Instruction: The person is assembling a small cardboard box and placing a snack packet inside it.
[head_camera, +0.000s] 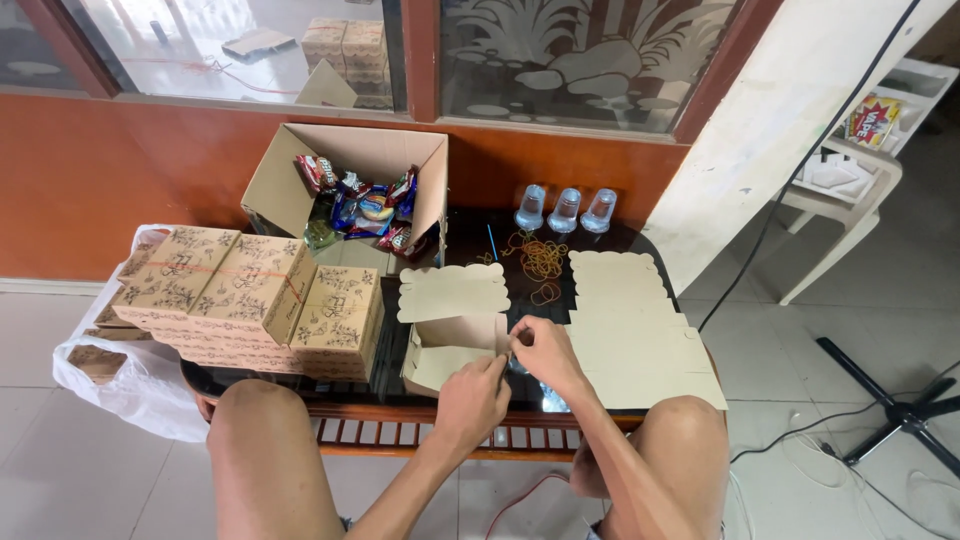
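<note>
Two bare hands meet over a half-folded tan cardboard box (445, 350) at the near edge of a dark table (470, 240). The left hand (472, 398) pinches the box's front flap with curled fingers; the right hand (545, 352) grips the flap's right edge between thumb and fingertips. A scalloped lid panel (453, 292) stands open just behind them. Stacked printed boxes (250, 295) crowd the left, touching the work. Flat box blanks (635, 330) lie just right of the right hand and run over the table's near edge. Behind, an open carton of wrapped snacks (365, 205), loose rubber bands (540, 260) and three upturned plastic cups (565, 210) fill the far side. Both knees bracket the table's slatted wooden front rail (410, 432).
</note>
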